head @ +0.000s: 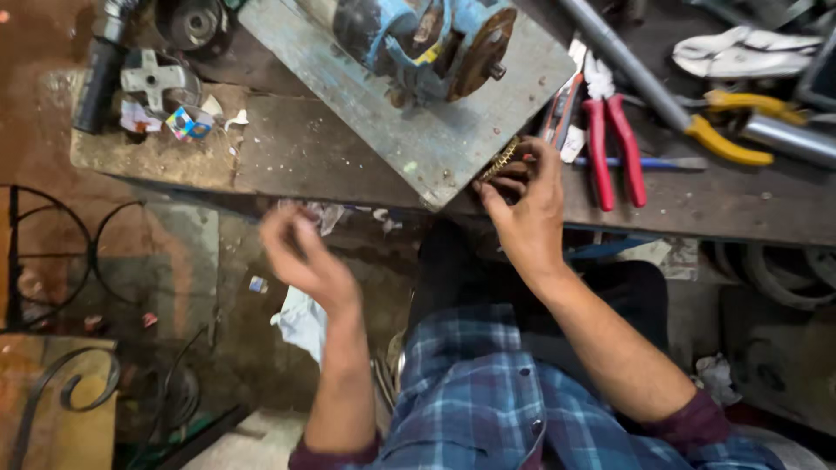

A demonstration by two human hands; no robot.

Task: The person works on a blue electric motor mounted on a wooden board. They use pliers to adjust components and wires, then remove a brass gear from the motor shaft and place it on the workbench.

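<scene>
Two bare hands work at the near edge of a worn wooden bench (287, 148). At its far left corner lies a dark cylindrical tool (96, 74), and just beside it a grey metal disc with a cross-shaped cut-out (157, 78) and a small blue and white packet (189, 123) among paper scraps. The left hand (300, 252) hangs in the air off the bench's near edge, blurred, fingers loosely curled; I cannot tell whether it has anything in it. Further along, a scuffed pale blue metal plate (435, 139) lies skewed across the bench, its near corner jutting toward the person, with a blue motor-like unit with a rusty round flange (435, 39) sitting on it. The right hand (522, 204) is at that near corner, fingers bent around a small brass-coloured toothed part (500, 159), which touches the plate's edge. Just beyond the hand lie red-handled pliers (610, 139), with a blue-handled tool (644, 163) under them. A long grey pipe (627, 65) runs diagonally past, then yellow-handled pliers (731, 130), and a pale glove (740, 52) rests near the far right corner.
</scene>
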